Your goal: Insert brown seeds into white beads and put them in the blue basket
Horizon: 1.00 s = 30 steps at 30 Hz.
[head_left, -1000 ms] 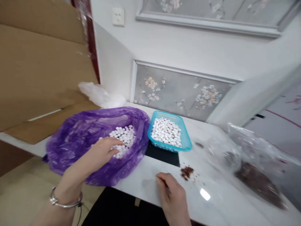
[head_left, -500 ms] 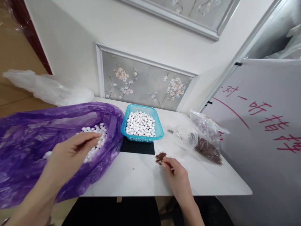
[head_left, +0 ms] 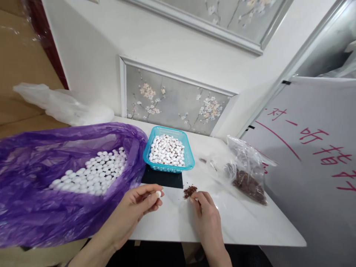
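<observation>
The left hand (head_left: 136, 207) pinches one white bead (head_left: 158, 194) between thumb and fingertips, just above the table (head_left: 244, 222). The right hand (head_left: 207, 218) rests on the table with its fingertips drawn together at the edge of a small pile of brown grains (head_left: 190, 191); I cannot tell whether it holds any. Left of the hands lies an open purple bag (head_left: 33, 215) with many white beads inside. Behind them a blue basket (head_left: 164, 168), full of the same beads, stands on a black mat (head_left: 162, 180). To the right lies a clear bag (head_left: 247, 167) of brown grains.
</observation>
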### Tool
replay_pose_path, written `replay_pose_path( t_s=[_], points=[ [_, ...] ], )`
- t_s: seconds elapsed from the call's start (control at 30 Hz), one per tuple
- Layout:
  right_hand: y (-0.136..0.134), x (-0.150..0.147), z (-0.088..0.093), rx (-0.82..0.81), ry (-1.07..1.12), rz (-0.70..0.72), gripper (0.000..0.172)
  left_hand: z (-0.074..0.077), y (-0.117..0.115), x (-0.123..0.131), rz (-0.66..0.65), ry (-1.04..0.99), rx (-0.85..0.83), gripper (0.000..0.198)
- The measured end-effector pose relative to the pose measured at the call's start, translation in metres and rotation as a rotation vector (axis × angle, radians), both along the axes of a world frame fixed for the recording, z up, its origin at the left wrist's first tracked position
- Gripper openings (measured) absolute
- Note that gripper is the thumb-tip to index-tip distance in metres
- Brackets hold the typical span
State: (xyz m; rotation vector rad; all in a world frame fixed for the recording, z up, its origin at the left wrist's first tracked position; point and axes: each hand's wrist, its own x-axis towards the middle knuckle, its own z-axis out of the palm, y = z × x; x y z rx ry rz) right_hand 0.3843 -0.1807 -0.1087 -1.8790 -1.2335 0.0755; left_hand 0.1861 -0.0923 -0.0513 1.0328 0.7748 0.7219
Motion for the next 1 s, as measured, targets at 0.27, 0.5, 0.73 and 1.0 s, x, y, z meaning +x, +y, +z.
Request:
replay_pose_path(
  t_s=[0.27,0.5,0.73,1.0],
  points=[
    [0.003,-0.002,0.004,0.051,0.214,-0.038,0.022,-0.014,-0.003,0.007,-0.026,-0.115,-0.214,0.015],
    [0.011,-0.034,0.016,0.073,0.531,0.193,0.016,-0.024,-0.006,0.008,-0.009,-0.181,-0.292,0.016],
    [0.010,-0.070,0.034,0.096,0.647,0.374,0.015,-0.027,-0.003,0.007,-0.080,-0.280,-0.219,0.010],
    [0.011,-0.071,0.032,0.115,0.554,0.395,0.017,-0.033,-0.004,0.005,-0.045,-0.271,-0.246,0.011]
  ],
)
